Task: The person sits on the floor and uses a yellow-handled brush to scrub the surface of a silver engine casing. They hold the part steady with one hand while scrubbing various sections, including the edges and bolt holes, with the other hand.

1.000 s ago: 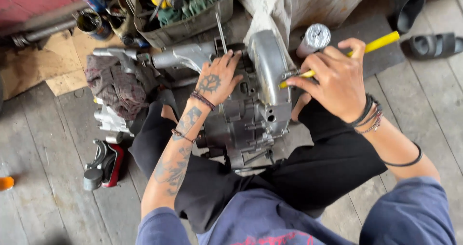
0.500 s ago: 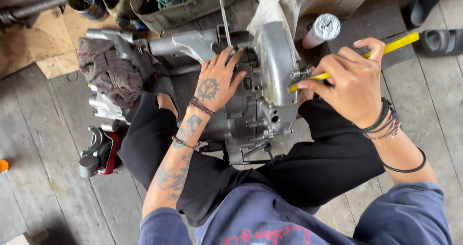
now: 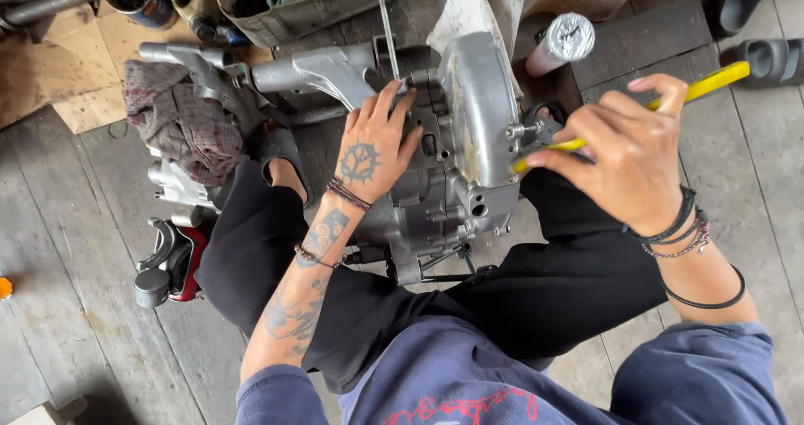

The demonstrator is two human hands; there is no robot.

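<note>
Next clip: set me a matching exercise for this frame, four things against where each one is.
Things:
1. grey metal engine casing
2. yellow-handled tool
3. crumpled reddish-grey rag
4. silver-capped cylindrical can

Places:
A. held in the right hand, tip at the casing's side
B. draped over metal parts, left of the casing
C. between the person's knees, under the flat left hand
D. lying on the floor beyond the casing, near the dark mat

Pairs: 1-C, 2-A, 3-B, 4-D
</note>
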